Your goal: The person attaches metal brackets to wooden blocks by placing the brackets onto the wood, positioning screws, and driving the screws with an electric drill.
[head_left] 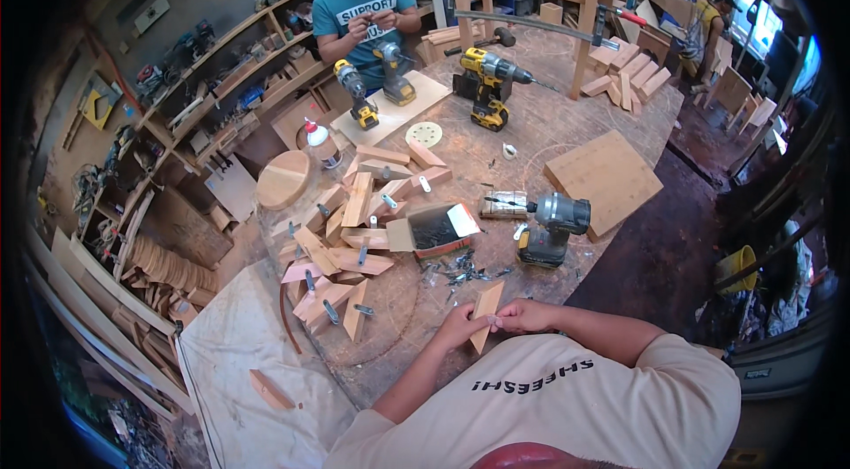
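Note:
At the near edge of the round table, my left hand (458,326) grips a small angled wooden block (486,306) that stands tilted up. Against the block's near face, my right hand (524,316) has its fingertips pinched together, close to my left fingers. Whatever lies in that pinch is too small to make out. Just beyond my hands is a scatter of small metal pieces (469,269). Behind it sits an opened cardboard box (440,232) of dark screws or similar small parts. A cordless driver (551,230) with a long bit stands beyond my right hand.
Similar wooden blocks (359,201), several with metal tabs, are heaped left of the box. Farther back are a yellow drill (490,88), a glue bottle (322,143) and a square board (606,181). A person (367,16) in a teal shirt stands across the table, hands together.

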Demonstrator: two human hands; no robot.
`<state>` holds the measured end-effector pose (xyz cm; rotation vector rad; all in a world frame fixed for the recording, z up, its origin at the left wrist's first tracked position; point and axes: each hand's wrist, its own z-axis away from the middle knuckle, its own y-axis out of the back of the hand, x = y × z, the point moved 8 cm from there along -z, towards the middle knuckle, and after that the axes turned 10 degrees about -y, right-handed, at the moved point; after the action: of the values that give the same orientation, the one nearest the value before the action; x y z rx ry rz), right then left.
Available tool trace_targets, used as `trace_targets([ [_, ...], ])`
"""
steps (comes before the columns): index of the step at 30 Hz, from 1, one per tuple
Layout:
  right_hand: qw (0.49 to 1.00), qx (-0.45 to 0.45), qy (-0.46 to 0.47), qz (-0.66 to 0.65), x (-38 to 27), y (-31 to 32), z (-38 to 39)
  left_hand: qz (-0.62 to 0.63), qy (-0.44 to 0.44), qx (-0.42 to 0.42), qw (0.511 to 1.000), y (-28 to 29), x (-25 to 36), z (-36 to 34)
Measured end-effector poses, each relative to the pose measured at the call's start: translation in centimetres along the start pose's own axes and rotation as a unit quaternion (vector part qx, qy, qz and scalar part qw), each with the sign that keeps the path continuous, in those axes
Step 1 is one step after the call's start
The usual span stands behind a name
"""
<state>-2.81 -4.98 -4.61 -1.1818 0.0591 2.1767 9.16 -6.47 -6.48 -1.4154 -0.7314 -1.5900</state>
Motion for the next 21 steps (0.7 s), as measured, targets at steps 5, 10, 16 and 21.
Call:
trace_targets([
  [5,0.999,0.014,0.001,-0.031,0.6,0.1,-0.4,-0.007,0.005,-0.028,1.000,-0.1,-0.5,-0.5],
  [10,0.998,0.044,0.008,-0.048,0.2,0.1,-0.2,-0.033,0.014,-0.015,0.999,0.1,0.5,-0.5],
  [16,0.998,0.056,0.006,-0.043,0.4,0.1,0.1,-0.094,-0.002,-0.013,0.995,0.1,0.6,-0.5],
  [21,0.997,0.033,0.026,-0.057,0.9,0.0,-0.4,-0.109,-0.008,-0.016,0.994,0.5,-1.2,-0.9],
])
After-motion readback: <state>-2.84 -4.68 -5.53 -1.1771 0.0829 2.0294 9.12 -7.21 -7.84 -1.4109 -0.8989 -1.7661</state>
